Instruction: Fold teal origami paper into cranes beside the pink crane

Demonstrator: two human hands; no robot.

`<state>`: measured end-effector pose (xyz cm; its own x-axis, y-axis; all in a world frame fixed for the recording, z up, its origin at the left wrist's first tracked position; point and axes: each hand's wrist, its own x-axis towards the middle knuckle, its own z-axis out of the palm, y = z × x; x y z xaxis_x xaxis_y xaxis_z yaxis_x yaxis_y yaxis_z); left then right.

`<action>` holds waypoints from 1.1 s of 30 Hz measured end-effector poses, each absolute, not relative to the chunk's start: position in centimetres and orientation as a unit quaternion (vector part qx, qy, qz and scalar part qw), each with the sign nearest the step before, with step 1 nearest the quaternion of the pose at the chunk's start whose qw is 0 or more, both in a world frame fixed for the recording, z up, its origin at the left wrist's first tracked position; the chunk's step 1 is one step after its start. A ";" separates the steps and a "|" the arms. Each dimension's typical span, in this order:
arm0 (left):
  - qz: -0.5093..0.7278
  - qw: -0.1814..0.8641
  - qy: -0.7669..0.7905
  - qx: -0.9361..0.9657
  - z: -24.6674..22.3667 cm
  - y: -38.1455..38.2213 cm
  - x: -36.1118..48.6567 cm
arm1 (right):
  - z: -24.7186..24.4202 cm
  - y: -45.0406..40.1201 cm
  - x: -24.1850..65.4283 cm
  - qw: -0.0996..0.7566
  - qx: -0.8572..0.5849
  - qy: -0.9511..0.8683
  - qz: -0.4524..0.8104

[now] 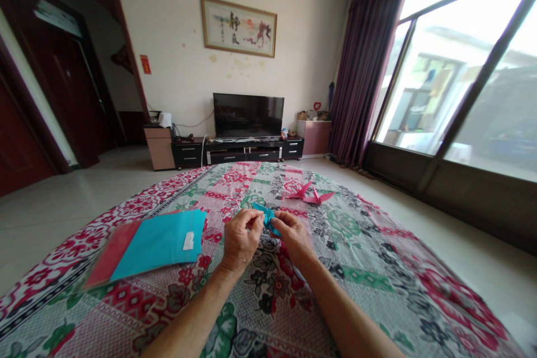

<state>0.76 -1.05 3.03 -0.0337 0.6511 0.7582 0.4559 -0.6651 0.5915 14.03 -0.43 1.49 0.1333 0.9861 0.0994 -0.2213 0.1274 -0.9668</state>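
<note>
Between my hands, just above the table, is a small folded piece of blue origami paper [268,215], with pointed parts sticking out. My left hand [244,235] pinches it from the left with thumb and forefinger. From the right, my right hand [293,234] grips its other side the same way. My fingers cover part of the folds. Past my right hand, a pink folded paper crane [319,197] rests on the cloth, with a second pink crane [300,192] touching or overlapping it on the left.
A clear packet of blue and red paper sheets [161,243] lies left of my hands. The round table has a flowered tablecloth [361,285]. Beyond it stand a television [248,116] on a low black cabinet [188,154], and windows on the right.
</note>
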 end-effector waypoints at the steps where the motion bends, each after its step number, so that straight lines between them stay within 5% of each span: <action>1: 0.597 0.085 0.401 0.689 3.1 -1.1 0.8 | 1.5 -0.4 14.0 0.613 -0.436 -0.435 0.495; 33: 0.588 0.053 0.423 0.687 3.8 -1.7 1.0 | 1.6 -0.6 13.7 0.589 -0.386 -0.441 0.557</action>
